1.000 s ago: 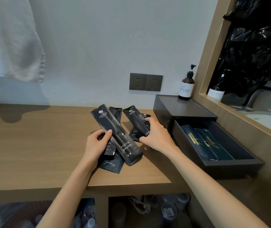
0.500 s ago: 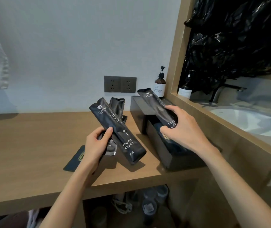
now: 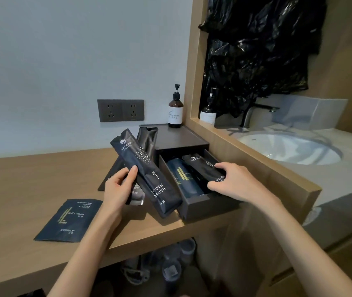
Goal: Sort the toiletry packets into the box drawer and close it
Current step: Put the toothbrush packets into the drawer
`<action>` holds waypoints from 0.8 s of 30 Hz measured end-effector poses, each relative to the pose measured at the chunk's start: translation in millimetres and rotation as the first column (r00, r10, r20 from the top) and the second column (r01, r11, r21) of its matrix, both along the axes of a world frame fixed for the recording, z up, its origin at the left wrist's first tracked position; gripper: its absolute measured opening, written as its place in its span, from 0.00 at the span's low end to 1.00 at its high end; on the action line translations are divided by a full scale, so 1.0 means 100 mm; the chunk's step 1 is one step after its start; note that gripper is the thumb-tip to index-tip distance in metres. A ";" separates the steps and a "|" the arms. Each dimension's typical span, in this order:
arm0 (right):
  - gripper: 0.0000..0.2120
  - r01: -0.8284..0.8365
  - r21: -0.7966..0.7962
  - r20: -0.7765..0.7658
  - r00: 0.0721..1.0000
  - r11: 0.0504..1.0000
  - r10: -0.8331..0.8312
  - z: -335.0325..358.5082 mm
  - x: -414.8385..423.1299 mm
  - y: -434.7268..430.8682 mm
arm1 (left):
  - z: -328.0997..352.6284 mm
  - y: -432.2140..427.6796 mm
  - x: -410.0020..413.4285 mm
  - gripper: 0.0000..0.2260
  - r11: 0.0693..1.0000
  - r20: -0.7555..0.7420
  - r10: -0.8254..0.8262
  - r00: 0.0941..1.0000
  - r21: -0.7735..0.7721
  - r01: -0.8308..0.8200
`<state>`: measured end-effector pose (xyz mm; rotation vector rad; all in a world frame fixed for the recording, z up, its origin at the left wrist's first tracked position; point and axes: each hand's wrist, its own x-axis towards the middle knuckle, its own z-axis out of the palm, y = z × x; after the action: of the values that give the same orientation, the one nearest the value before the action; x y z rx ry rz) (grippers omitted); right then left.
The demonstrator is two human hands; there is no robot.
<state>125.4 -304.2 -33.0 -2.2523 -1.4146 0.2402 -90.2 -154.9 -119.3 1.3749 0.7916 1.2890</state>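
Packets: the right hand (image 3: 238, 183) lays one toothbrush packet (image 3: 208, 171) into the open drawer (image 3: 205, 205), fingers closed on it, beside a blue packet (image 3: 182, 179). The left hand (image 3: 118, 187) grips another toothbrush packet (image 3: 149, 176) with more behind it. A shower-cap packet (image 3: 69, 220) lies flat on the worktop (image 3: 21, 189).

Black toothbrush packet (image 3: 147, 174), held in left hand (image 3: 118, 187): white "TOOTH BRUSH", with Chinese characters too small to read. Second black packet (image 3: 207, 172) in open drawer (image 3: 205, 205) under right hand (image 3: 232, 183): "TOOT…", remainder covered. Flat dark sachet (image 3: 69, 220) on wooden counter (image 3: 21, 189): "LIGHT LUXURY" and "SHOWER CAP"; pump bottle (image 3: 175, 111) label illegible.
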 end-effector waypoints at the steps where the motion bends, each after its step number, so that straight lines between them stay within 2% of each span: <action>1: 0.25 -0.002 -0.002 -0.006 1.000 1.000 0.002 -0.01 0.01 0.04 | 0.01 -0.01 0.02 0.11 1.000 0.005 -0.007 1.000 -0.012 0.008; 6: 0.34 -0.021 0.001 -0.019 1.000 1.000 0.021 -0.07 0.07 0.31 | -0.03 -0.03 0.01 0.10 0.998 0.002 -0.014 1.000 -0.065 0.014; 17: 0.33 -0.078 0.055 -0.058 0.995 0.995 0.081 -0.28 0.12 0.61 | -0.06 -0.06 -0.05 0.10 0.995 0.018 0.016 1.000 -0.099 -0.014; 22: 0.34 -0.123 -0.131 0.037 0.991 0.984 0.129 -0.33 0.20 0.62 | -0.06 -0.07 -0.05 0.09 0.995 0.013 0.002 1.000 -0.098 -0.001; 24: 0.33 -0.125 -0.146 0.058 0.989 0.981 0.134 -0.33 0.22 0.63 | -0.06 -0.08 -0.05 0.11 0.996 -0.001 0.001 1.000 -0.092 -0.001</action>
<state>146.9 -241.1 -66.3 -2.3029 -1.6293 0.3192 -94.8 -163.3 -125.5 1.3016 0.8423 1.2379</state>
